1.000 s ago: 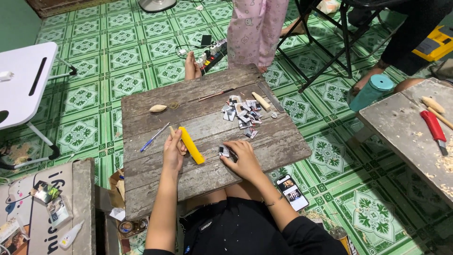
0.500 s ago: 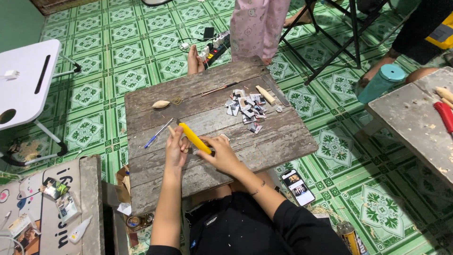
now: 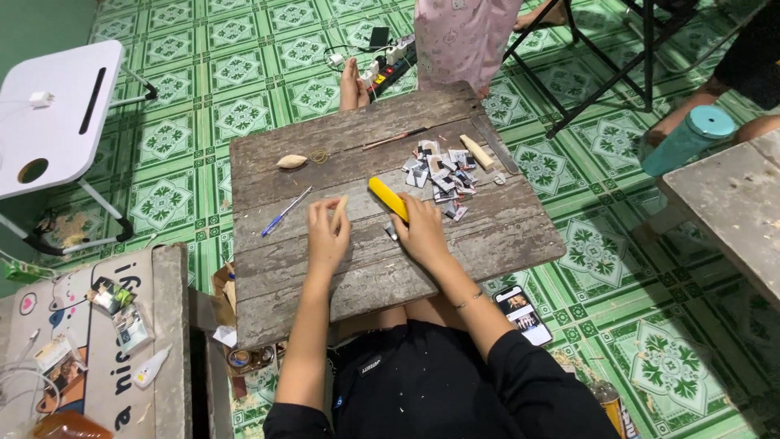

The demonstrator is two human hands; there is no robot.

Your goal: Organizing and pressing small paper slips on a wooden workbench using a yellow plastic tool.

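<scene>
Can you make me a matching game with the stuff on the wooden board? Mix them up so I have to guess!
Things:
1. yellow tool
2. blue pen
3. little pale stick
4. pile of small cut pieces

Places:
A. in the left hand
B. lying loose, left of both hands
C. in the right hand
D. far side of the board, toward the right

Pairs: 1-C, 2-B, 3-A, 4-D

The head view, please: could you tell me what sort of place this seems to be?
Probably a home room used as a floor-level craft spot: green patterned floor tiles, a weathered wooden board as a low worktable, a power strip trailing across the floor.
</scene>
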